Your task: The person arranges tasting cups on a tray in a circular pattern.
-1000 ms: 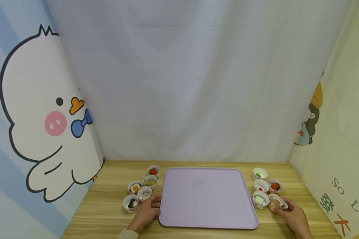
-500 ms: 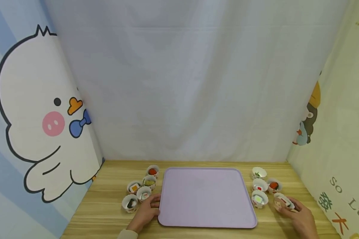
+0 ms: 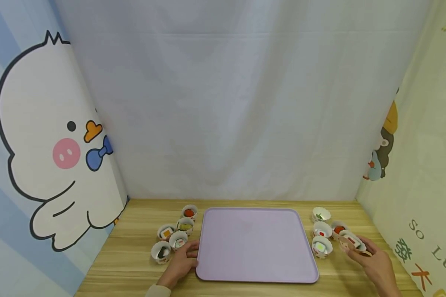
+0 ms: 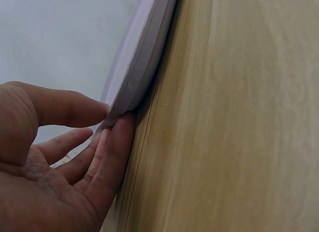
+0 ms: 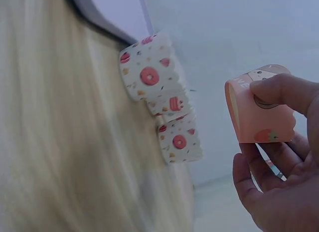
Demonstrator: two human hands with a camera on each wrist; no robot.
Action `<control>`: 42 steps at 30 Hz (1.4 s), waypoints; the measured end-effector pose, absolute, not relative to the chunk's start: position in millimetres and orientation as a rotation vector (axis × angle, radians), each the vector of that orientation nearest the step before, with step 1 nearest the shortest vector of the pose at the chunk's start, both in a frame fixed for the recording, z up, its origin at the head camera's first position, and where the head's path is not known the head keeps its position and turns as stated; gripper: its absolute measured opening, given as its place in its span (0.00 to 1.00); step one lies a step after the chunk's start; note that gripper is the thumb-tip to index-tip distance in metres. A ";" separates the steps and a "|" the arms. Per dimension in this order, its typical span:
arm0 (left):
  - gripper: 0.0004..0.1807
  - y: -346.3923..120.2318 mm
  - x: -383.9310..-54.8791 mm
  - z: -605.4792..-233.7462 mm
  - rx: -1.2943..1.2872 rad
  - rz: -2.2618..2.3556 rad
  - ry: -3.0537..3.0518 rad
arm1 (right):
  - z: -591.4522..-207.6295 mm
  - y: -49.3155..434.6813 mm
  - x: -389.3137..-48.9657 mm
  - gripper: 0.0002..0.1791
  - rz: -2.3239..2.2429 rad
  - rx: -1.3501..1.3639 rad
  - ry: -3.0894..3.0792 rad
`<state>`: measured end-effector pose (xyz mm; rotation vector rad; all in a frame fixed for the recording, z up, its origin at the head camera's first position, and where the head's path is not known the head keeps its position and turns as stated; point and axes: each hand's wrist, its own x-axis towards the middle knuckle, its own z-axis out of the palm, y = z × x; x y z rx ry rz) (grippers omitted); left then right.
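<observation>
Across the worktop (image 3: 134,262) we see the tray (image 3: 256,245) with its long axis running 9 to 3 o'clock; our left hand (image 3: 181,262) pinches its 9 o'clock edge. At its 3 o'clock, our right hand (image 3: 373,260) holds a raised cup (image 5: 256,111) between the fingers, mouth upward, the opening stretched from 10 to 4 o'clock.

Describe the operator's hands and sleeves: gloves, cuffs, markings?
Left hand: no glove, and a pale cream sleeve cuff at the wrist. Right hand: also ungloved, no sleeve in view. No rings, cables or markings visible on either.
</observation>
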<state>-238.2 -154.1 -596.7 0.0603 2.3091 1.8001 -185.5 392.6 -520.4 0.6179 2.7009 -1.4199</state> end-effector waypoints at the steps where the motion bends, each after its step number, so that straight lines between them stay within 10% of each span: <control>1: 0.38 -154.1 -237.8 -596.1 0.062 1.800 2.307 | -517.9 391.1 -185.7 0.52 -1.419 0.602 2.702; 42: 0.38 -156.2 -236.6 -592.2 0.048 1.808 2.238 | -472.6 311.2 -236.7 0.39 -1.720 0.126 2.750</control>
